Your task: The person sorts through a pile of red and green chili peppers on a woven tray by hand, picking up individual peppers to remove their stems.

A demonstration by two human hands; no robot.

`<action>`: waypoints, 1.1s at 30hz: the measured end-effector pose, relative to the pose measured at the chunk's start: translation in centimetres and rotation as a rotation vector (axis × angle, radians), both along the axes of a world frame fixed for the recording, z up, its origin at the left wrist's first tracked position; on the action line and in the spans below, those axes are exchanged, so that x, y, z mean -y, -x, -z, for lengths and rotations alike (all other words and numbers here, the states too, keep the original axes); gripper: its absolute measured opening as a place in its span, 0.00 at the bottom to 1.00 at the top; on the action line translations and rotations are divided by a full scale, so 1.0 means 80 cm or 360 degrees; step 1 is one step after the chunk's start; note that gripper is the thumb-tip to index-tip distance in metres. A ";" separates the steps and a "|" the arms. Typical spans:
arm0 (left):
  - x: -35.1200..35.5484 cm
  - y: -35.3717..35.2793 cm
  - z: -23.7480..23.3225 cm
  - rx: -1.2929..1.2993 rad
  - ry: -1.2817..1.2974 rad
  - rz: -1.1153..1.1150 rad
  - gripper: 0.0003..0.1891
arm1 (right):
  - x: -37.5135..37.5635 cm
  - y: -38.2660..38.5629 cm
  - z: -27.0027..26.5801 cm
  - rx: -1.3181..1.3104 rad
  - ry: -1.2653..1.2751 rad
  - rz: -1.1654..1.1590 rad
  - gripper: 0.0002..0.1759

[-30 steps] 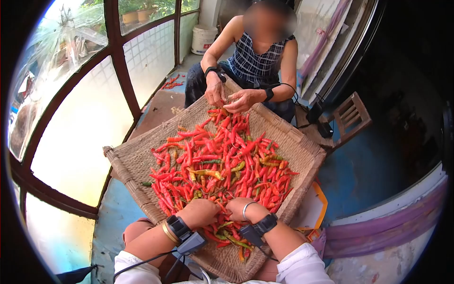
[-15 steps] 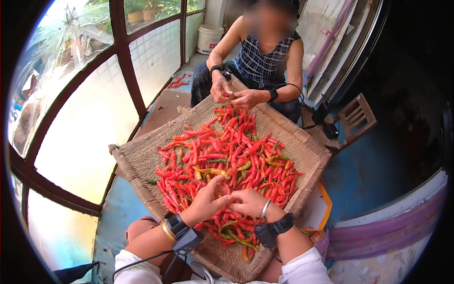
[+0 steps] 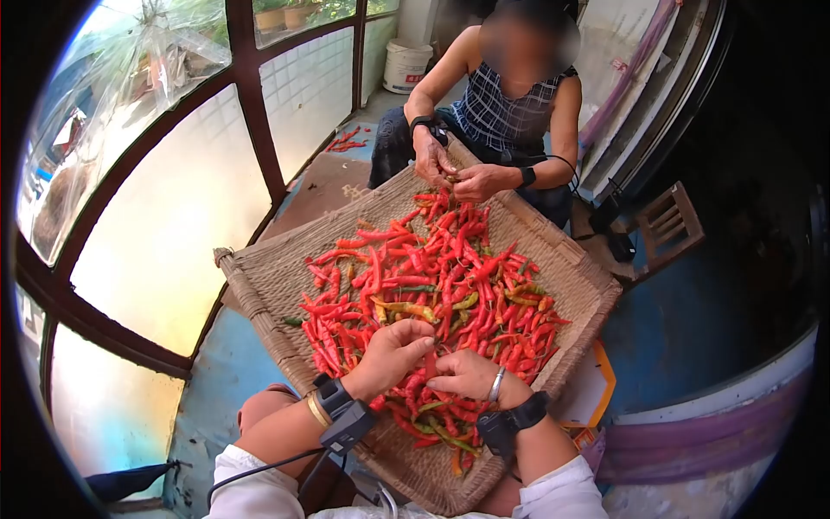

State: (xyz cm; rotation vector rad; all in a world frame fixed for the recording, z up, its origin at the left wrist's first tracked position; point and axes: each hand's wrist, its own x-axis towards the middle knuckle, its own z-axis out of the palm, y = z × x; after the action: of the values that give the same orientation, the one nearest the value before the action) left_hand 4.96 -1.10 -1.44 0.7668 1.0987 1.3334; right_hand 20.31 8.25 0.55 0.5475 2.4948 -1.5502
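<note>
A woven tray point(image 3: 270, 277) holds a spread heap of red chili peppers point(image 3: 450, 277), with a few green and yellowish ones among them. Over the near part of the heap, my left hand point(image 3: 393, 353) is closed, thumb and fingertips pressed together; whatever lies in the pinch is too small to name. Just right of it, my right hand point(image 3: 474, 377) has its fingers curled round a red pepper that shows between the two hands. The hands are close but slightly apart.
Across the tray sits another person point(image 3: 510, 104), whose two hands meet above its far corner. A white bucket point(image 3: 406, 66) stands behind. Paned windows line the left side. A wooden chair point(image 3: 670, 225) is at the right, and some peppers point(image 3: 347, 140) lie beyond the tray.
The view has shifted, so the scene sits further right. My hands have moved slightly apart, and a red pepper now shows between them.
</note>
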 end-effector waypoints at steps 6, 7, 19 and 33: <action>-0.002 0.005 -0.011 -0.0266 -0.0038 -0.0437 0.22 | -0.042 -0.007 -0.002 0.0121 0.0085 0.0604 0.11; -0.001 0.005 -0.011 -0.0266 -0.0038 -0.0450 0.22 | -0.050 -0.007 -0.013 -0.0267 0.0445 0.0912 0.12; 0.010 -0.006 -0.011 -0.2231 0.0054 0.1198 0.18 | 0.001 0.014 0.054 0.0642 -0.0762 -0.0434 0.23; 0.017 -0.001 -0.013 -0.2178 -0.0135 0.1156 0.15 | -0.003 0.014 0.091 0.0633 -0.0692 -0.0554 0.20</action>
State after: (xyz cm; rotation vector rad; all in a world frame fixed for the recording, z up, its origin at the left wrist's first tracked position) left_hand 5.05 -2.49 -0.40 2.0280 1.5073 0.0823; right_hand 19.20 8.52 -6.73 0.3943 2.4367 -0.6988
